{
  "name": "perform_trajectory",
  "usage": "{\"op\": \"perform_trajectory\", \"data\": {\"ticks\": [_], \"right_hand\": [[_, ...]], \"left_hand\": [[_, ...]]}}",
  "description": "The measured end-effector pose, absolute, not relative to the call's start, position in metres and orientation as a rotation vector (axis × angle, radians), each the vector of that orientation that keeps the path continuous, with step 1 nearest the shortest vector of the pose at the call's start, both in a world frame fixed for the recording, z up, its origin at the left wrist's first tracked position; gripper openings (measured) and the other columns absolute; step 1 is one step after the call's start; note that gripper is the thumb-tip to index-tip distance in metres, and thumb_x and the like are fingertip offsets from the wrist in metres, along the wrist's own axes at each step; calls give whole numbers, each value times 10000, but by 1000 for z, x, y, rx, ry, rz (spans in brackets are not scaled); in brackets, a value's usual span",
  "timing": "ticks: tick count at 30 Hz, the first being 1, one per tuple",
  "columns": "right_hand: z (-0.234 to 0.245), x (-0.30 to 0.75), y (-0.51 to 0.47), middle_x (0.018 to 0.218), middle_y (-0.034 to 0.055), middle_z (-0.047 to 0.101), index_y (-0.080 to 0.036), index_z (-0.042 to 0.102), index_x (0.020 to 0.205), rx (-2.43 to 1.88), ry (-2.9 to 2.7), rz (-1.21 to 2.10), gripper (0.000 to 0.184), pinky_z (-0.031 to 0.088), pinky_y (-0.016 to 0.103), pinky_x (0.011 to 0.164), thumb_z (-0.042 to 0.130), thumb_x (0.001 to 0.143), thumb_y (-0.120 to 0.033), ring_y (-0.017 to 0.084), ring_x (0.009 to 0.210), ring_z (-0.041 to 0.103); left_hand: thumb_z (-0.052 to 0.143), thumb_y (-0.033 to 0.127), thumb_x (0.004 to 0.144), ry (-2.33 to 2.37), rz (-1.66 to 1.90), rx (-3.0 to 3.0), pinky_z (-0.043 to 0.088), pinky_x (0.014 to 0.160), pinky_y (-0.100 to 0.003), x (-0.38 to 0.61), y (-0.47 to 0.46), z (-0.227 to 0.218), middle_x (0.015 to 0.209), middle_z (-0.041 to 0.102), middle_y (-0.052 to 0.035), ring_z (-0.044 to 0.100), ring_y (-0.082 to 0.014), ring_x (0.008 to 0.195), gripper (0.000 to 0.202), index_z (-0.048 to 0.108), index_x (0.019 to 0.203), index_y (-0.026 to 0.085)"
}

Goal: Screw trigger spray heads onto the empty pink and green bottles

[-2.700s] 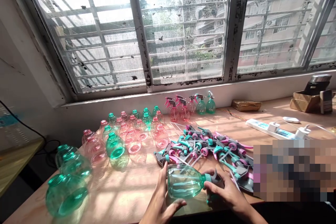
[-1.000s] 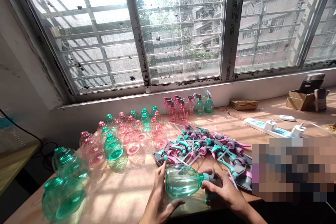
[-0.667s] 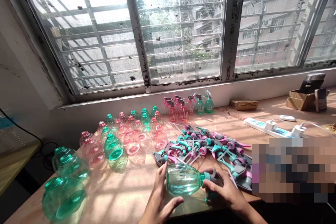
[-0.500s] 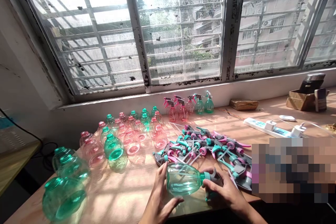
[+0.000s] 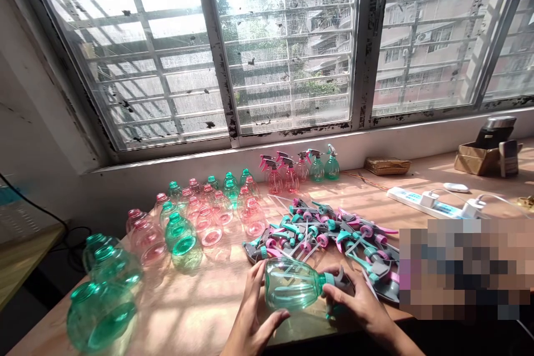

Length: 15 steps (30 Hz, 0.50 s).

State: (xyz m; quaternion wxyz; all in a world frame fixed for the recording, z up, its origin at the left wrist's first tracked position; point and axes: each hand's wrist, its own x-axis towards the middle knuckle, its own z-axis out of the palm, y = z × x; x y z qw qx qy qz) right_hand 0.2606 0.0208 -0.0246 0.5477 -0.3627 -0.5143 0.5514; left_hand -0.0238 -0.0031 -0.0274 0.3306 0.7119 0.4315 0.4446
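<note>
Near the desk [image 5: 200, 311] edge, both hands clamp one green bottle [image 5: 292, 285]: left hand [image 5: 250, 320] on its body, right hand [image 5: 354, 306] on the spray head [image 5: 340, 281]. Five finished sprayers [image 5: 298, 169] stand by the window; many open bottles [image 5: 196, 217] and loose spray heads [image 5: 329, 231] remain.

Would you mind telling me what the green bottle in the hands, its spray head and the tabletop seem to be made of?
The green bottle looks like thin, glossy, see-through tinted plastic: light passes through it and the dip tube shows inside. The spray head seems to be opaque grey moulded plastic with a teal collar and a duller finish. The tabletop looks like pale wood or wood-look board, fairly matt; which one is unclear.
</note>
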Motion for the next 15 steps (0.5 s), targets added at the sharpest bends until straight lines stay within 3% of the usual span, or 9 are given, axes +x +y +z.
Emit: {"op": "perform_trajectory", "data": {"ticks": [3, 8, 15], "right_hand": [[-24, 260, 21, 676, -5, 751, -190, 759, 990, -860, -1227, 1287, 431, 614, 316, 553, 915, 782, -533, 196, 572, 715], [-24, 261, 20, 685, -2, 754, -188, 753, 992, -869, -1239, 1285, 445, 624, 327, 557, 910, 780, -547, 201, 587, 715], [-26, 262, 21, 654, 6, 750, -186, 740, 999, -918, -1268, 1260, 463, 624, 348, 564, 887, 793, -574, 212, 561, 718]], "left_hand": [[769, 425, 931, 1123, 1188, 1854, 425, 1233, -518, -23, -2, -26, 1680, 307, -103, 356, -390, 1559, 813, 340, 1621, 388], [791, 390, 927, 1155, 1207, 1894, 456, 1193, -518, -21, -3, -23, 1626, 397, -87, 514, -348, 1417, 795, 337, 1578, 439], [826, 449, 892, 1118, 1190, 1771, 433, 1210, -517, -20, -8, -18, 1585, 482, -86, 487, -356, 1446, 846, 322, 1570, 406]]}}
